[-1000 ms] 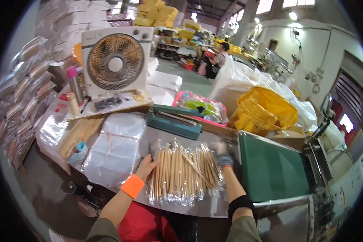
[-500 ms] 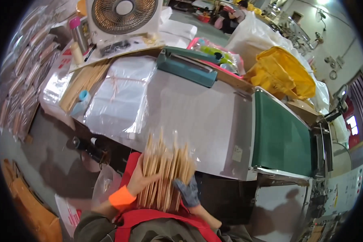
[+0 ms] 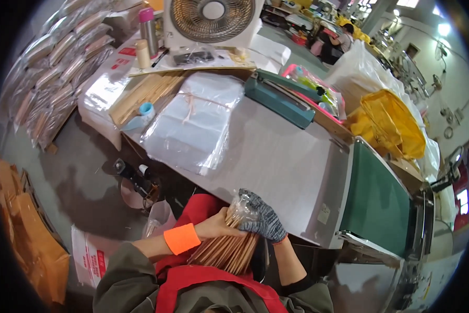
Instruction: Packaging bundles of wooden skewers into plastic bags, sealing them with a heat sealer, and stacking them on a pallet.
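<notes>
While I sit close against the near edge of the grey counter (image 3: 276, 156), both my hands meet on a bundle of wooden sticks (image 3: 225, 251) held in my lap, below that edge. My bare left hand (image 3: 217, 227), an orange wristband (image 3: 181, 239) just behind it, has its fingers (image 3: 233, 232) pressed together on the upper end of the bundle. My right hand (image 3: 264, 221), in a grey knit glove, curls its fingers over the clear plastic bag (image 3: 240, 206) crumpled around the tips of the sticks; how tightly they close I cannot tell. The sticks slant from the bag down toward my red apron (image 3: 203, 276).

On the counter, well beyond my hands, lies a tied stack of clear plastic bags (image 3: 195, 122). Farther back on the counter sits a teal heat sealer (image 3: 284, 99), and to the left of the stack lie more wooden sticks (image 3: 143, 94) beside a small blue-capped bottle (image 3: 147, 109). At the counter's far end stands a white box fan (image 3: 212, 18), with a pink-capped flask (image 3: 148, 28) beside it. Right of the counter runs a green conveyor belt (image 3: 378, 203), with a yellow sack (image 3: 393, 125) behind it.
</notes>
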A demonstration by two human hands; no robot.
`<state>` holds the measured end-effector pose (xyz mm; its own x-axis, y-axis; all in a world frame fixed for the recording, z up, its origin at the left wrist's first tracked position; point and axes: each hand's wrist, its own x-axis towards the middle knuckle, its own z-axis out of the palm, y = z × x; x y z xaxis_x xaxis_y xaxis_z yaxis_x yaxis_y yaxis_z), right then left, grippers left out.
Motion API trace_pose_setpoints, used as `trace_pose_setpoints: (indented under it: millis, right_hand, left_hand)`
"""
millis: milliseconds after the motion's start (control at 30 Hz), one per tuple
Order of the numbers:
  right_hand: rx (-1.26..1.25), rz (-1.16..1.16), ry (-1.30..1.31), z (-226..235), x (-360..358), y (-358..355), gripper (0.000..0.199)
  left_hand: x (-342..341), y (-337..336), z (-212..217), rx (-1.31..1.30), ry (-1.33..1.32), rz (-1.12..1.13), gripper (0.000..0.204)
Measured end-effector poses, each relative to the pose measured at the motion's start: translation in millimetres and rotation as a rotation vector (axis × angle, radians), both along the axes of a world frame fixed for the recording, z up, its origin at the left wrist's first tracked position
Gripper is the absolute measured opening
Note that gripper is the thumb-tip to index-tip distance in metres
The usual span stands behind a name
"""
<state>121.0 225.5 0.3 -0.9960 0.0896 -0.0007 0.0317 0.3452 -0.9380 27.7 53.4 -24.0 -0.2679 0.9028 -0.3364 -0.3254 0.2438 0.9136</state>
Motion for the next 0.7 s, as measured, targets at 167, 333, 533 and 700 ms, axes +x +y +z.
trace_pose_setpoints:
  millis: [167,333,533,700]
  right_hand:
    - [-0.229,0.005,0.073,-12,-24,2,0.059]
    - [-0.615,-0.112,-0.179,-19,-19,-2,0.032]
    - [-0.508,-0.132,-0.192,-10,-22,-4,0.027]
    - [-0.563,-0.099,-0.145,-15,-24,-2,0.026]
  left_hand:
    - [17,21,6,-0.111,0.366,0.297,0.091]
    - [-19,1,39,0.206,0.566,0.008,0.049]
    - [-232,-21,44,0.072,1.531,0.214,0.017]
    - [-304,8,29,-0.331,1.641,-0.2,0.018]
